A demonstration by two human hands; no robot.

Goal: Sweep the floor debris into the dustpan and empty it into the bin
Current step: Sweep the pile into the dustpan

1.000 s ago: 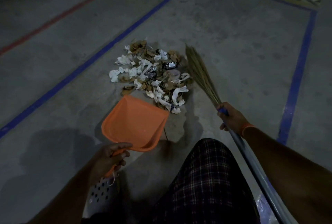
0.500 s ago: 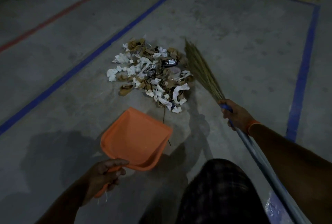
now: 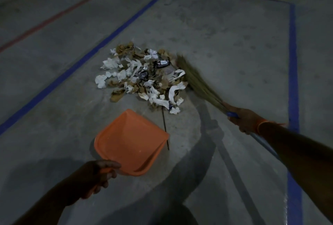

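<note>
Debris (image 3: 142,78), light crumpled paper and leaves, is lying at twelve o'clock from the dustpan (image 3: 131,141); left hand (image 3: 98,176) is gripping its handle, right hand (image 3: 246,120) clasping the broom (image 3: 196,82).

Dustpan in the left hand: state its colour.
Orange dustpan, plain, shown in the head view.

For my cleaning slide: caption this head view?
Left hand holds orange dustpan; right hand sets broom beside debris pile.

No legible text, labels, brands or numbers; print on dark wrapper (image 3: 162,63) in debris pile too blurred.
</note>
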